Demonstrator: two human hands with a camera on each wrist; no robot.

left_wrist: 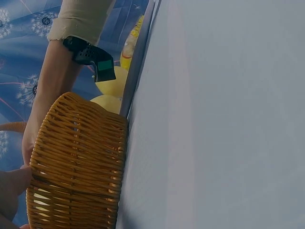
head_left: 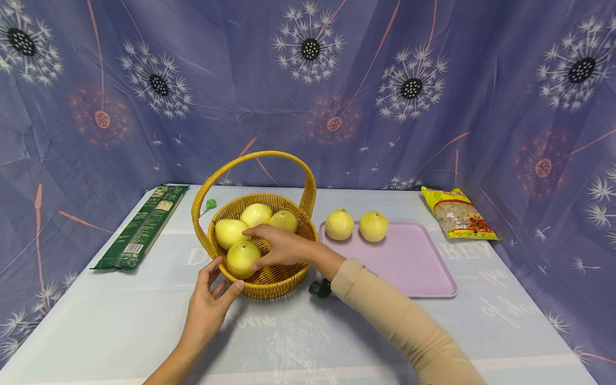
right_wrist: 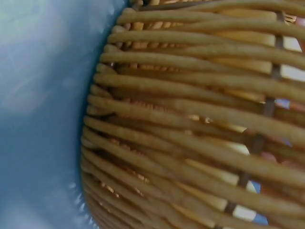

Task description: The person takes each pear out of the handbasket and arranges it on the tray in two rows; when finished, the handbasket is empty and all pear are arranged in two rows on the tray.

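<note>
A yellow-brown wicker basket (head_left: 274, 291) with a tall arched handle stands on the table, with several round yellow-green fruits in it. My left hand (head_left: 207, 302) holds its near left rim, thumb and index finger on the edge; in the left wrist view the thumb (left_wrist: 19, 181) touches the weave. Reaching in from the right, my right hand (head_left: 284, 246) grips the front fruit (head_left: 240, 259), thumb on its right side and fingers over its back. Close behind are another fruit (head_left: 231, 233) and two more. Only basket weave (right_wrist: 190, 114) fills the right wrist view, hiding that hand.
A lilac tray (head_left: 404, 267) lies right of the basket, with two fruits (head_left: 339, 224) at its far left. A yellow snack bag (head_left: 459, 214) is at the far right. Left are a long green packet (head_left: 141, 227) and a small green item (head_left: 210, 204). A patterned curtain (head_left: 231, 80) hangs behind.
</note>
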